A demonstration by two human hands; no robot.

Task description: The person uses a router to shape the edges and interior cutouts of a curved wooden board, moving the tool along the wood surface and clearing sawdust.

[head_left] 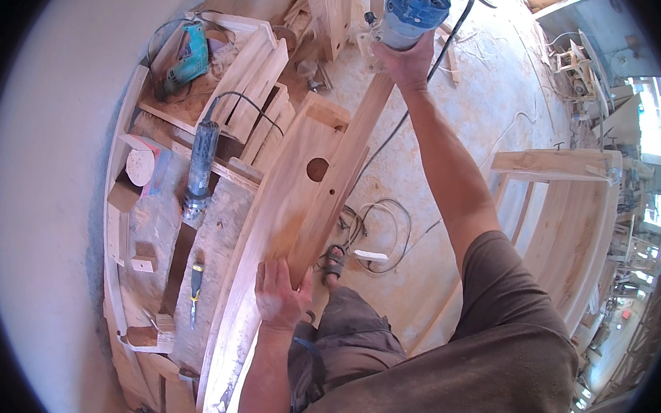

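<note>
My right hand [410,63] is wrapped around the lower body of a blue handheld router [409,24], at the far end of a long wooden strip [340,169]. Whether the router's bit touches the wood is hidden. That strip runs along a wide pale board [283,181], which has a round hole and a small recess at its far end. At the strip's near end lies my left hand [281,294], its fingers stretched flat on the wood and its thumb spread to the right.
On the dusty bench at left lie a grey cylindrical power tool [202,162], a yellow-and-black chisel [195,293] and a teal power tool [187,61]. A black cord [402,120] hangs from the router side past the board. At right stands a wooden frame [557,164].
</note>
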